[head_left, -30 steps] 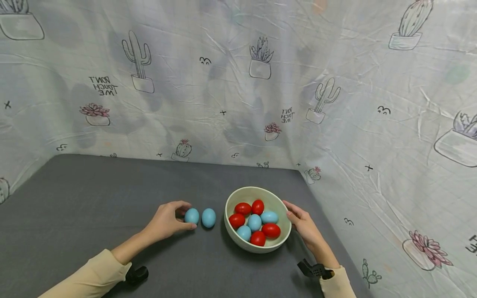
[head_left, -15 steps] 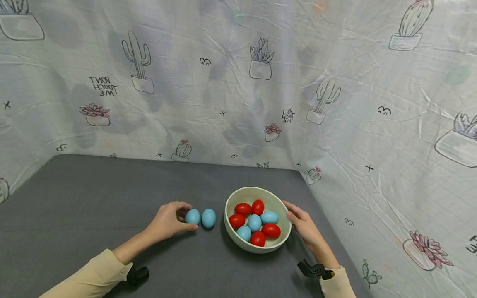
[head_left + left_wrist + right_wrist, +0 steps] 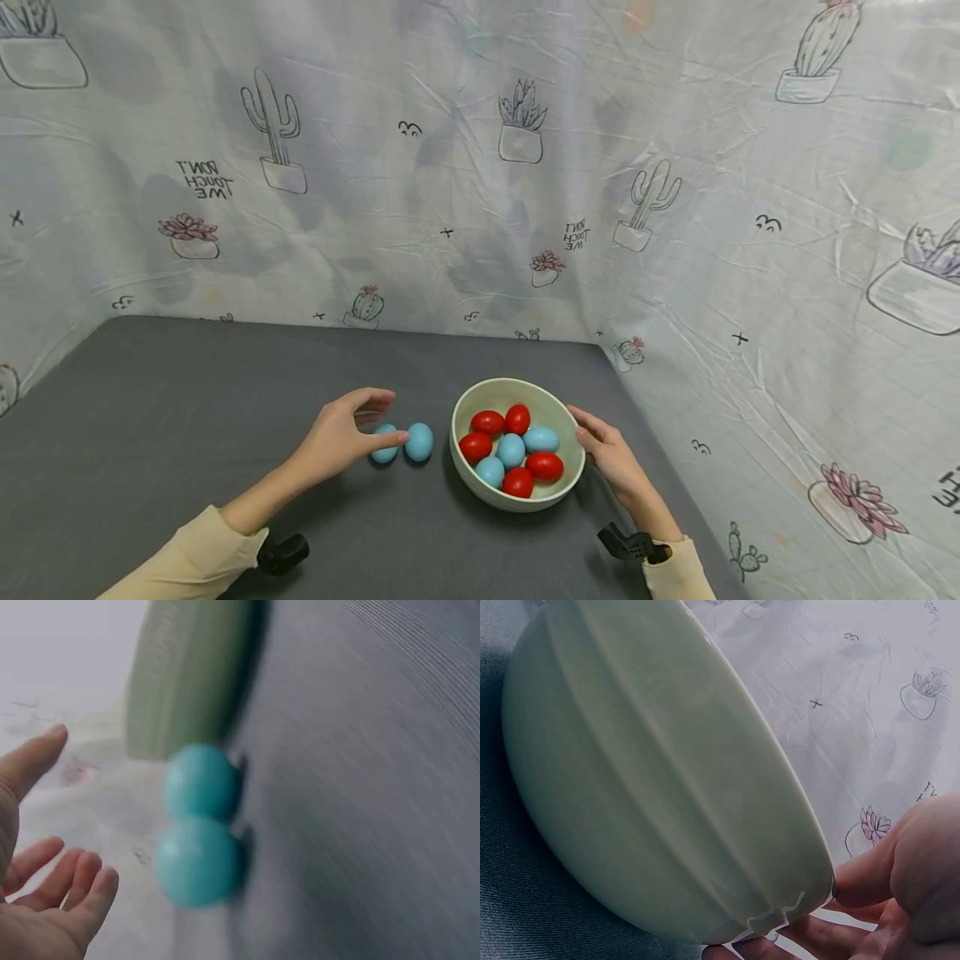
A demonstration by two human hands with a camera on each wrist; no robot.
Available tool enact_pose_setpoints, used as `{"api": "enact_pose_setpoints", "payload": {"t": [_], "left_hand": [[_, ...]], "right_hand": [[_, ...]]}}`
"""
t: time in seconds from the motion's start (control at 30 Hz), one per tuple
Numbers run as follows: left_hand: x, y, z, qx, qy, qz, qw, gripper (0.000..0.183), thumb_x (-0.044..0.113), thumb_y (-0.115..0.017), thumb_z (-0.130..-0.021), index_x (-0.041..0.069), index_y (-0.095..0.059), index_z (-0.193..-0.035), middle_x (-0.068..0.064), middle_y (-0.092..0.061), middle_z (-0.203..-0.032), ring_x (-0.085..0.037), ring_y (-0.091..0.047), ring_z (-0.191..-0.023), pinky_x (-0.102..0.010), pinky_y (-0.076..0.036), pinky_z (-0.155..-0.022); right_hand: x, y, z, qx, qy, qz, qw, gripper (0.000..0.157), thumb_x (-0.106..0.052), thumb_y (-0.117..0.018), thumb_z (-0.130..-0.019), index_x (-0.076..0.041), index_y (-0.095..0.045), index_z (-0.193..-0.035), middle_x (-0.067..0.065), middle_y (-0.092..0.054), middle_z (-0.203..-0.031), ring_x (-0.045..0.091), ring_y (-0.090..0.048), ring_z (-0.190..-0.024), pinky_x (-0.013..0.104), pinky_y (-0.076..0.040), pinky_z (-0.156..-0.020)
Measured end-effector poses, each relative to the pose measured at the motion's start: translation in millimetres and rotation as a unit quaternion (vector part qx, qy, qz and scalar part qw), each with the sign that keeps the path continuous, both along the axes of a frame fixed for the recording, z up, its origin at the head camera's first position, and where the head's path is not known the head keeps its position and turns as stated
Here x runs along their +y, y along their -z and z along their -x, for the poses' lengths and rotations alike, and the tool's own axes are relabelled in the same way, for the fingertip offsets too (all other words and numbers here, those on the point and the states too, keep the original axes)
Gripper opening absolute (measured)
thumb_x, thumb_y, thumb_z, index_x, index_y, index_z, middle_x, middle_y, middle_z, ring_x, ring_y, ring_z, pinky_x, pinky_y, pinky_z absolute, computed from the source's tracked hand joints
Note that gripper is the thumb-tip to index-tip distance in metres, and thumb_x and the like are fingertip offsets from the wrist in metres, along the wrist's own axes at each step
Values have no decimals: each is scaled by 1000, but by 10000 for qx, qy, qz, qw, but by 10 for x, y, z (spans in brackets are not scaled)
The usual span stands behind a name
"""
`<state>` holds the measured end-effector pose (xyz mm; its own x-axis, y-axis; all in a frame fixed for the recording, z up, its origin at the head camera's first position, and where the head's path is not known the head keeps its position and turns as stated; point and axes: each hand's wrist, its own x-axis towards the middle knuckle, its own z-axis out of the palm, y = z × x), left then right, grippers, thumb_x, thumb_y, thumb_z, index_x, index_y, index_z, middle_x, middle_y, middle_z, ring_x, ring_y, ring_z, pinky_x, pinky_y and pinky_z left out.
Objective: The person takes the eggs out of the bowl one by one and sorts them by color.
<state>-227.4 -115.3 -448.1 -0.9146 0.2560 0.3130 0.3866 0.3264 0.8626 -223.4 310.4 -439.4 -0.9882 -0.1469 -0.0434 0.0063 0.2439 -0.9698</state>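
In the head view my left hand (image 3: 337, 435) is raised over two blue eggs on the grey table, fingers and thumb spread apart with nothing between them. The left egg (image 3: 384, 455) is partly hidden by the thumb; the right egg (image 3: 418, 442) lies beside it, left of the bowl. Blurred in the left wrist view, both blue eggs (image 3: 199, 862) stand clear of the hand (image 3: 56, 892). My right hand (image 3: 611, 454) holds the pale green bowl (image 3: 480, 490) at its right side. From the right wrist, its thumb meets the rim and its fingers curve against the outer wall (image 3: 645, 772).
Several red eggs (image 3: 544, 466) and three blue eggs (image 3: 512, 451) lie inside the bowl. The grey tabletop (image 3: 187, 400) spreads to the left. A cactus-print sheet (image 3: 450, 192) hangs behind and to the right. Black straps with cameras (image 3: 633, 544) sit at both wrists.
My left hand held the left blue egg by its sides; it has let go and lifted slightly, its fingers parting. That egg now rests lower in view. The right hand and bowl have stayed put.
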Motion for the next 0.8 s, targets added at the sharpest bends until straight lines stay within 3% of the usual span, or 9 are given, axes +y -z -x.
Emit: {"api": "enact_pose_setpoints", "payload": {"t": [0.17,0.27,0.57,0.8], "left_hand": [[143,-148,-70,-415,501,-1233,9902,56,26,-83,-82,12,-58,-130,-10,-58,-128,-24,-60,-115,-35,-51,-96],[266,-204,-88,-501,668,-1594,9837,52,18,-80,-85,8,-58,-131,-11,-58,-128,-25,-61,-115,-32,-51,-94],[781,-331,-26,-687,1112,-2061,9698,50,17,-79,-86,6,-59,-130,-11,-62,-124,-34,-58,-117,-33,-54,-91],[1108,-327,92,-968,1589,-1846,9650,46,14,-75,-89,3,-59,-131,-11,-62,-125,-27,-60,-116,-33,-54,-90]], "right_hand": [[3,29,-7,11,31,-46,10000,43,-13,-45,-106,-3,-43,-148,18,-44,-146,32,-49,-127,34,-50,-96],[7,32,-11,48,60,-45,10000,42,-12,-45,-106,-3,-43,-147,18,-44,-146,32,-49,-127,36,-49,-97],[4,13,-4,134,27,-94,9999,43,-12,-45,-106,-1,-42,-148,20,-44,-146,33,-49,-127,35,-49,-97],[-25,-17,-21,119,-99,-51,9999,45,-14,-44,-107,0,-39,-149,22,-43,-146,35,-50,-126,36,-50,-96]]}}
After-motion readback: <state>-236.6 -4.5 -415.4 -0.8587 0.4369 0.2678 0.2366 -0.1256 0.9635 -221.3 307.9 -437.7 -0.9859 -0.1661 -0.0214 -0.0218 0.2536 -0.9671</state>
